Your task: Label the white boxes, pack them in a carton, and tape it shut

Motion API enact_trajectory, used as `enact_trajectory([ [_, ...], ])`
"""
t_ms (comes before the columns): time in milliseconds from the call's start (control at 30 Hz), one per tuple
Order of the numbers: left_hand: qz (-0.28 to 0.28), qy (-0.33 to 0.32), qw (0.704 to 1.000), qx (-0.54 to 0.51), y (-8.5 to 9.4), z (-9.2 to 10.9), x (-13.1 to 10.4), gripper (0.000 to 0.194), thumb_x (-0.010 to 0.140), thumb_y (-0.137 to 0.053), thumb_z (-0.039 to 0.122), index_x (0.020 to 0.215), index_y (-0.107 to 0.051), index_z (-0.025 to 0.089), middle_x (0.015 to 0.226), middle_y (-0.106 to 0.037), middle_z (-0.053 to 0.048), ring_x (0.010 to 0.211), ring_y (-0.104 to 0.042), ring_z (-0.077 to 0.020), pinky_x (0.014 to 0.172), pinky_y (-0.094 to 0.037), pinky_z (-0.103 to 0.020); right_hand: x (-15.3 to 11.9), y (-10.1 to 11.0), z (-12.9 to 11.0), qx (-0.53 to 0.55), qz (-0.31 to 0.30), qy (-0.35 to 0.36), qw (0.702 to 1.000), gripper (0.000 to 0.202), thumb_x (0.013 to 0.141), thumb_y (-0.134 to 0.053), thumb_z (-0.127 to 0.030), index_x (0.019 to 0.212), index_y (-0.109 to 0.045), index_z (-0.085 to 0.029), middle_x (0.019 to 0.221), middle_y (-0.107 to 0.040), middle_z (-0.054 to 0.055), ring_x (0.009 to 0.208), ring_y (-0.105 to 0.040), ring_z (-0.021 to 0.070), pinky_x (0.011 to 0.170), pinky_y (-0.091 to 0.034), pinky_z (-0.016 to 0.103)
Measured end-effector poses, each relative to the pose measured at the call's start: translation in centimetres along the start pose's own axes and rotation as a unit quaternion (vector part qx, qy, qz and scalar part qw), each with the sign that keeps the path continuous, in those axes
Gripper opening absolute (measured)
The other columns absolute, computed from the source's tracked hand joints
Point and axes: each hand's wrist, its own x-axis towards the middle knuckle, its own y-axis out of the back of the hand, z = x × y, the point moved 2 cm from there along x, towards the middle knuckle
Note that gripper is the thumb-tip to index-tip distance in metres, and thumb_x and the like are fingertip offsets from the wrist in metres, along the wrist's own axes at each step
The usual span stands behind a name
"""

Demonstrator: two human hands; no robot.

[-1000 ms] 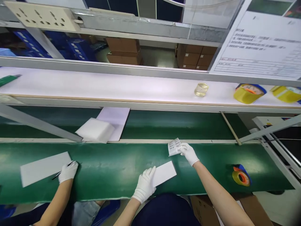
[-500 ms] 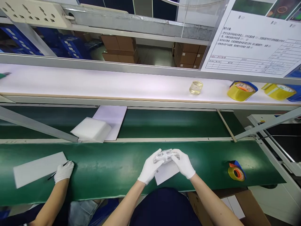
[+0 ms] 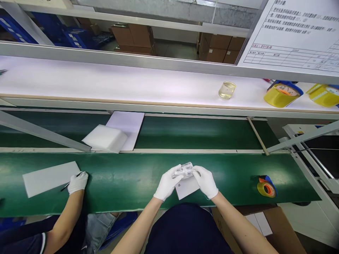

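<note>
My left hand [image 3: 167,183], in a white glove, is closed around the left side of a small roll of white barcode labels [image 3: 184,170]. From the other side, the fingertips of my right hand [image 3: 206,181], also gloved, pinch the roll's right edge; whether a label is lifted there is too small to tell. Below the roll, a flat white box [image 3: 186,188] with a small square code lies on the green work surface [image 3: 113,183]. My hands partly cover its upper edge.
At left, a co-worker's gloved hand [image 3: 78,182] holds a pen over a white sheet [image 3: 50,178]. A tape dispenser [image 3: 266,187] stands at right. White foam [image 3: 106,137] lies behind. The upper shelf carries a glass jar [image 3: 227,90] and yellow tape [image 3: 282,94]. An open carton [image 3: 282,225] sits below right.
The camera view has tilted down a little. My right fingers have shifted lower along the label roll, and the roll is turned slightly, showing more of its printed face.
</note>
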Motion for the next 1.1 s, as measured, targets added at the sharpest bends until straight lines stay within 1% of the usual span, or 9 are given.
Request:
enact_trajectory([
  [233,-0.006,0.015,1.0,0.015,0.6,0.3,-0.2,0.076,0.084,-0.077,0.036,0.151,-0.051,0.014,0.142,-0.065,-0.014,0.127,-0.065,-0.0281,0.107,-0.056,-0.042,-0.2,-0.6,-0.5,-0.069,0.024,0.071,0.995,0.027,0.102,-0.048,-0.028,0.098,-0.075,-0.023,0.101,-0.068,0.009,0.095,-0.065,0.0246,0.086,-0.054,0.038],
  [400,0.103,-0.038,0.988,0.112,4.6,0.6,1.0,0.058,0.093,-0.067,0.047,0.144,-0.062,0.02,0.147,-0.062,-0.008,0.136,-0.059,-0.0262,0.116,-0.048,-0.037,-0.5,0.4,-1.2,-0.01,0.009,0.076,0.997,0.021,0.102,-0.048,-0.028,0.095,-0.067,-0.022,0.108,-0.061,0.01,0.105,-0.06,0.0248,0.093,-0.05,0.038],
  [500,0.154,-0.07,0.98,0.106,7.8,-2.4,2.6,0.047,0.091,-0.068,0.041,0.133,-0.071,0.019,0.142,-0.066,-0.007,0.136,-0.058,-0.0252,0.12,-0.045,-0.036,-0.9,0.3,0.5,0.009,-0.064,-0.002,0.998,0.02,0.103,-0.044,-0.033,0.094,-0.058,-0.022,0.102,-0.064,0.007,0.099,-0.06,0.0239,0.088,-0.048,0.037],
  [633,0.131,0.028,0.99,0.04,9.9,-10.4,4.1,0.052,0.093,-0.064,0.023,0.145,-0.06,0.018,0.151,-0.058,-0.007,0.139,-0.056,-0.0214,0.119,-0.045,-0.032,-1.5,-2.0,4.6,-0.025,-0.18,-0.119,0.976,0.015,0.096,-0.041,-0.031,0.087,-0.05,-0.023,0.074,-0.055,0.0,0.071,-0.054,0.021,0.069,-0.041,0.032],
  [733,0.14,0.114,0.982,0.06,10.4,-15.5,3.8,0.066,0.092,-0.063,0.014,0.156,-0.046,0.013,0.147,-0.061,-0.015,0.13,-0.064,-0.023,0.117,-0.047,-0.037,-1.6,-4.4,6.5,-0.039,-0.225,-0.141,0.963,0.011,0.09,-0.044,-0.027,0.082,-0.05,-0.022,0.073,-0.054,-0.001,0.072,-0.052,0.0206,0.071,-0.04,0.03],
  [833,0.171,0.161,0.966,0.108,10.9,-17.6,2.6,0.078,0.09,-0.068,0.013,0.161,-0.036,0.007,0.153,-0.052,-0.023,0.141,-0.055,-0.0299,0.123,-0.039,-0.044,-1.5,-6.3,6.9,-0.04,-0.256,-0.138,0.956,0.009,0.089,-0.046,-0.024,0.081,-0.049,-0.021,0.076,-0.056,0.001,0.074,-0.053,0.0204,0.072,-0.04,0.03],
  [933,0.194,0.15,0.957,0.153,10.6,-16.9,0.8,0.077,0.089,-0.071,0.017,0.159,-0.04,0.009,0.163,-0.041,-0.019,0.154,-0.035,-0.0309,0.13,-0.023,-0.043,-1.2,-7.6,6.7,-0.051,-0.277,-0.137,0.95,0.01,0.091,-0.047,-0.021,0.082,-0.051,-0.021,0.077,-0.059,0.001,0.073,-0.054,0.02,0.071,-0.038,0.029],
  [1033,0.126,0.107,0.974,0.152,8.2,-15.0,-0.8,0.075,0.091,-0.07,0.025,0.16,-0.041,0.018,0.148,-0.06,-0.013,0.134,-0.057,-0.0263,0.12,-0.04,-0.04,-1.0,-8.6,6.6,-0.07,-0.291,-0.127,0.946,0.012,0.093,-0.048,-0.018,0.083,-0.053,-0.02,0.079,-0.062,0.002,0.074,-0.055,0.0191,0.071,-0.037,0.028],
  [1100,0.068,0.089,0.982,0.154,5.9,-14.1,-1.5,0.087,0.086,-0.076,0.033,0.163,-0.036,0.02,0.133,-0.068,-0.012,0.112,-0.066,-0.0244,0.106,-0.051,-0.039,-0.8,-9.0,6.7,-0.083,-0.292,-0.126,0.944,0.013,0.093,-0.049,-0.016,0.082,-0.053,-0.02,0.079,-0.062,0.001,0.074,-0.055,0.0184,0.07,-0.036,0.027],
])
